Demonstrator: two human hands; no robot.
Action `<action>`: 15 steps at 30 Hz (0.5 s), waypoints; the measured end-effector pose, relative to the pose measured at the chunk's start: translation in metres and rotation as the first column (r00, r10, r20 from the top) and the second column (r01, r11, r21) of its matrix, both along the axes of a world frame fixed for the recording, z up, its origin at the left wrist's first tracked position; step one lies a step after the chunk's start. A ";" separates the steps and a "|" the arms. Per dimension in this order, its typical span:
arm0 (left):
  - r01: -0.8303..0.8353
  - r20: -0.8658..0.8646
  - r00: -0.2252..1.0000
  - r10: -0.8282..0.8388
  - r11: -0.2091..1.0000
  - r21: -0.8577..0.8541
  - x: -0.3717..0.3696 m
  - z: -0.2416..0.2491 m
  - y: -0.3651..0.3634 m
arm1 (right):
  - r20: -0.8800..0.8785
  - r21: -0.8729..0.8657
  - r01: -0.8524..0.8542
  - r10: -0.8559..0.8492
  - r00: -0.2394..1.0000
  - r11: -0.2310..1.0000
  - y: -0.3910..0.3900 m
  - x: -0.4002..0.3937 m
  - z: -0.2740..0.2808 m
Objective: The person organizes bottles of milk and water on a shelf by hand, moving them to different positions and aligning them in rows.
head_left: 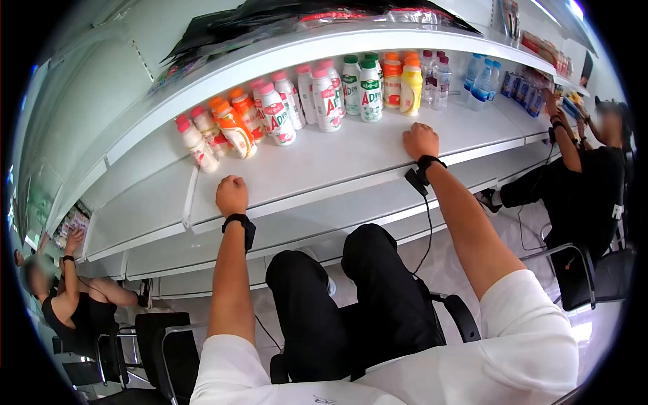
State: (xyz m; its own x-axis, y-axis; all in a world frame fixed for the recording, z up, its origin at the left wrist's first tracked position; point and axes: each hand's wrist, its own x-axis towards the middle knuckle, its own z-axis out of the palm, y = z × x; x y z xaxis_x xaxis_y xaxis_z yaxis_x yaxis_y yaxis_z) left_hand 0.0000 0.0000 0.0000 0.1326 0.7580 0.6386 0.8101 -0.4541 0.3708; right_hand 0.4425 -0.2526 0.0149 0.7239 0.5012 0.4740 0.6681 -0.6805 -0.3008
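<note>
My left hand (pixel 231 196) rests as a loose fist on the white shelf (pixel 324 158), with nothing seen in it. Nearest to it stand an orange-capped bottle (pixel 235 131) and a pink-capped, cream-coloured bottle (pixel 198 145). My right hand (pixel 421 141), likewise curled closed, lies by the front edge, just below a yellow bottle (pixel 410 89). Between the hands, further back, are white bottles with pink caps (pixel 327 101) and white bottles with green caps (pixel 370 93). Neither hand touches a bottle. Each wrist wears a black band.
Clear bottles (pixel 441 84), blue-labelled water bottles (pixel 481 84) and blue cans (pixel 526 93) stand further right. An upper shelf (pixel 283 57) overhangs the bottles. A cable (pixel 430 233) hangs from my right wristband. Seated people are at right (pixel 580 182) and left (pixel 77 304).
</note>
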 end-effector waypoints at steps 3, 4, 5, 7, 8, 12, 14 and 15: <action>0.002 0.025 1.000 -0.002 1.000 -0.001 0.006 -0.011 -0.004 | 0.026 -0.007 -0.001 0.001 1.000 1.000 -0.004 0.008 0.001; -0.007 0.011 1.000 0.008 1.000 -0.010 0.005 -0.007 -0.003 | 0.024 -0.012 0.004 -0.003 1.000 1.000 -0.002 0.006 0.001; -0.017 -0.003 1.000 0.017 1.000 -0.018 0.003 -0.004 -0.003 | 0.022 -0.018 0.008 -0.007 1.000 1.000 0.000 0.004 0.000; -0.014 -0.003 1.000 0.014 1.000 -0.016 0.001 -0.003 -0.003 | 0.003 -0.019 0.011 -0.011 1.000 1.000 0.000 0.001 0.000; -0.012 -0.002 1.000 0.012 1.000 -0.017 0.001 -0.003 -0.003 | -0.006 -0.021 0.013 -0.013 1.000 1.000 -0.001 0.001 0.000; -0.035 -0.014 0.999 0.035 0.999 -0.032 0.002 0.000 -0.004 | -0.015 0.003 -0.006 0.006 1.000 1.000 -0.002 -0.002 0.003; -0.042 -0.033 0.999 0.041 0.999 -0.034 0.003 0.001 -0.004 | -0.018 0.002 -0.005 0.005 1.000 1.000 -0.002 -0.003 0.005; -0.036 -0.027 0.999 0.035 0.999 -0.028 0.003 0.002 -0.005 | -0.014 0.003 -0.005 0.005 1.000 1.000 -0.002 -0.002 0.004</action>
State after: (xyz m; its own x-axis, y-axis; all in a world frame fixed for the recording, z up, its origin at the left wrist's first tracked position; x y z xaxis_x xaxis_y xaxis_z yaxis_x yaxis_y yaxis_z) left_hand 0.0029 -0.0049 0.0018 0.1218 0.7807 0.6130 0.8355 -0.4140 0.3613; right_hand 0.4409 -0.2546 0.0187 0.7278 0.5037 0.4653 0.6674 -0.6763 -0.3117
